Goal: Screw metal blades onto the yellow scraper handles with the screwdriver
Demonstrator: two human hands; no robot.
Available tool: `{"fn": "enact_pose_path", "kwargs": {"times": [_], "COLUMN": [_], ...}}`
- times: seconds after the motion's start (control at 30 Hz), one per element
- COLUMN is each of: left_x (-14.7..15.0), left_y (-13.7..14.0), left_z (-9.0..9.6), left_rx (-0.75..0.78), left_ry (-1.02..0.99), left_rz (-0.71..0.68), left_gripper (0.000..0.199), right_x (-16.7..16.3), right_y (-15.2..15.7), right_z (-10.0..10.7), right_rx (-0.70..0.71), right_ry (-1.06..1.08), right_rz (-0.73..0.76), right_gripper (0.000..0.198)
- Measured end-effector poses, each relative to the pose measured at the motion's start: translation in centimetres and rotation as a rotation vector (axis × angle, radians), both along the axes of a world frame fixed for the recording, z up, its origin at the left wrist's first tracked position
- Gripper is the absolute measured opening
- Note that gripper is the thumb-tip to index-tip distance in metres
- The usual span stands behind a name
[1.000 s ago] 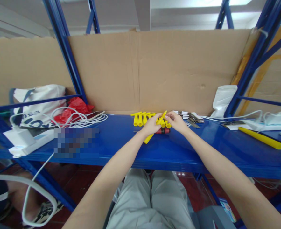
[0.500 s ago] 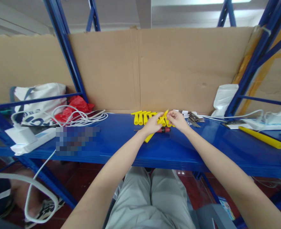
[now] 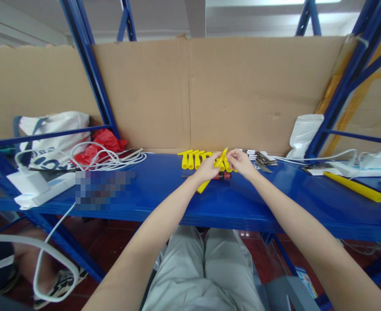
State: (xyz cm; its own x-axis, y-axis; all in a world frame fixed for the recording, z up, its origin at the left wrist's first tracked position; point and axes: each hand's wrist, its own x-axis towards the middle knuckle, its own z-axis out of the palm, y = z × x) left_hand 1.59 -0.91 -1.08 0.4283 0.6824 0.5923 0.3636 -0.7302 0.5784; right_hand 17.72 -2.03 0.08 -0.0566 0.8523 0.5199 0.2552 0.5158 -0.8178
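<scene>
- Gripping slim yellow piece around its middle with closed fingers of left hand; held tilted, tip up and to the right, above blue table.
- Holding fingertips of right hand close together, right beside tip of same piece; cannot tell if touching it or pinching something small.
- Lying just behind held piece: red-and-black screwdriver, partly hidden.
- Lined up farther back: row of yellow parts, some covered by hands.
- Placed right of right hand: small black-and-white packs and dark flat pieces; markings too small to read.
- Printed on white tote bag, far left: large dark lettering, partly crossed by cable, too blurry to read.
- Piled beside it: red plastic bag, coiled white cable.
- Leaning near cardboard, right: white pouch.
- Lying far right: long yellow piece, near white power strip.
- Down low, right: coloured printed packet, wording illegible.
</scene>
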Motion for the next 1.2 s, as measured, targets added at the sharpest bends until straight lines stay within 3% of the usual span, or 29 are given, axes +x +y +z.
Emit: {"fn": "enact_pose_path", "kwargs": {"times": [0.17,0.4,0.5,0.63,0.83,1.03,1.2], "left_x": [-0.2,-0.3,-0.3,-0.3,-0.4,-0.5,-0.4], "left_y": [-0.1,-0.2,-0.3,-0.6,-0.5,-0.4,-0.7], "left_z": [0.2,0.4,0.6,0.8,0.7,0.7,0.8], "left_rx": [-0.055,-0.02,-0.027,-0.032,-0.021,-0.025,-0.025], "left_ry": [-0.011,0.011,0.02,0.03,0.006,0.027,0.047], "left_rz": [0.105,0.111,0.116,0.132,0.073,0.112,0.144], "left_gripper": [0.064,0.063,0.064,0.064,0.065,0.064,0.062], "right_x": [0.3,0.6,1.3,3.1,6.9,10.3,11.2], "right_y": [0.3,0.9,1.3,1.4,0.8,0.9,1.0], "right_z": [-0.2,-0.7,-0.8,-0.3,0.8,-0.2,-1.2], "right_rx": [0.01,0.017,0.06,0.115,-0.122,-0.269,-0.394], "right_ry": [-0.032,-0.112,-0.253,-0.561,-0.913,-0.977,-0.939], "right_rz": [-0.009,-0.035,-0.134,-0.403,-0.746,-0.874,-0.933], "right_gripper": [0.019,0.015,0.008,0.005,0.023,0.031,0.038]}}
